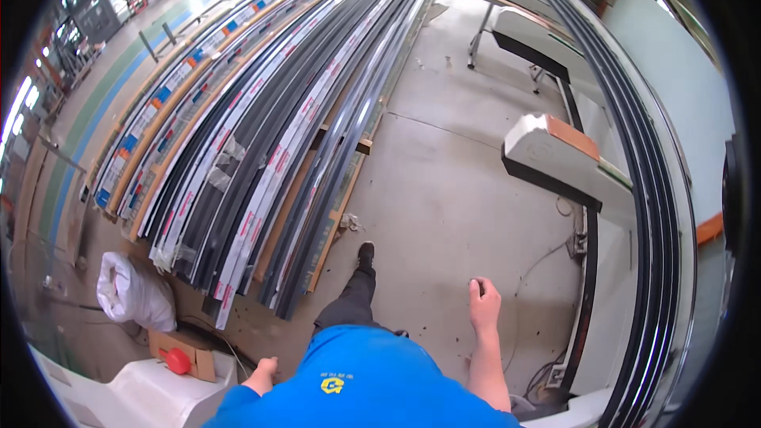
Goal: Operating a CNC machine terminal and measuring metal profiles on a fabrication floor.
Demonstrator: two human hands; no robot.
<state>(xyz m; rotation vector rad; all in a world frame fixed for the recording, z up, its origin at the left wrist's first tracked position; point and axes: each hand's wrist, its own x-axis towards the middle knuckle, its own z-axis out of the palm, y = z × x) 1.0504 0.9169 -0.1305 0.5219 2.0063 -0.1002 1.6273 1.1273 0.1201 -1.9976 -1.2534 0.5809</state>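
My left hand hangs low at my left side with its fingers curled in, and I see nothing in it. Close by on its left are a white machine housing, a round red knob and a cardboard box. Out in front on the right, my right hand is held over the grey floor, fingers bent into a loose fist. No object shows in it, and it touches nothing. Ahead and to the left lies a wide stack of long profiles, some dark grey, some under white printed film.
A white sack stands beside the stack's near end. Along the right runs a long machine with jutting white support arms and dark rails. Cables lie at its foot. The grey floor stretches between stack and machine.
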